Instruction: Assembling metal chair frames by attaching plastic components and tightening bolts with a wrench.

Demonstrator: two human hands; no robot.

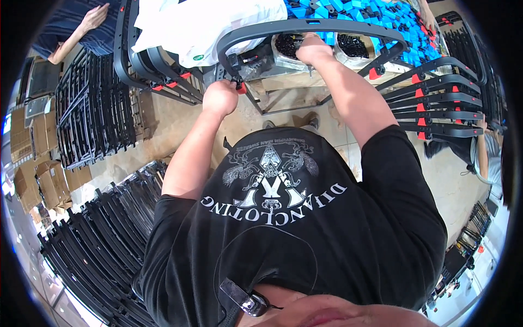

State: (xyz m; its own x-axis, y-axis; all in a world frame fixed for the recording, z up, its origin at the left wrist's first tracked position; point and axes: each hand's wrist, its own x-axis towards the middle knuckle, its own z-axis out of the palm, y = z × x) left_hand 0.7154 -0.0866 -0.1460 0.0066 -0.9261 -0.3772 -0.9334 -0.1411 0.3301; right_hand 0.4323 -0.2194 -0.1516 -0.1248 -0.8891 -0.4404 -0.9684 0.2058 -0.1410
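A black curved tubular frame [348, 25] arches across the top of the view, in front of me. My left hand [219, 98] is closed around its left end, right beside a red clip [241, 88]. Through the arch reaches my right hand [314, 50], at a white-lined container [280, 59] of small dark parts. Its fingers are bent together, and a thin piece of metal shows just below them; what they hold is too small to name. Another container holds small black parts [353, 46], right of that hand.
Blue plastic pieces [370, 16] are heaped at the back right, beside a white plastic bag [201, 27]. More black frames with red clips [436, 114] stack on the right; black bars [98, 245] lie lower left. Co-workers' hands show at upper left [93, 19] and upper right [427, 19].
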